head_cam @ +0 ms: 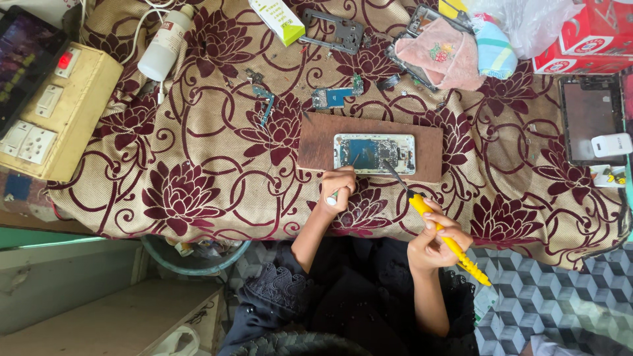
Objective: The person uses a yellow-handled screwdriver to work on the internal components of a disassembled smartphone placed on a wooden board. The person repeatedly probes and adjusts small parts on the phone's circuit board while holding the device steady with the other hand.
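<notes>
- Two hands work at the near edge of the cloth-covered desk (198, 165).
- Left hand (338, 186): fingers clamped on one thin tool (347, 173) with a pale handle, tip at the opened phone (374, 153).
- One opened phone, lying flat on one wooden board (316, 142), mid-desk.
- Right hand (436, 236): fingers clamped on one yellow-handled tool (448, 242), metal tip reaching the board's near edge.
- One white bottle (165, 45), far left; one switchboard (59, 109), left edge.

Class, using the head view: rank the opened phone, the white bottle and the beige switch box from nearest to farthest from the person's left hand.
From the left hand:
1. Opened phone, just above, on the wooden board.
2. White bottle, upper left.
3. Beige switch box, far left edge.
</notes>
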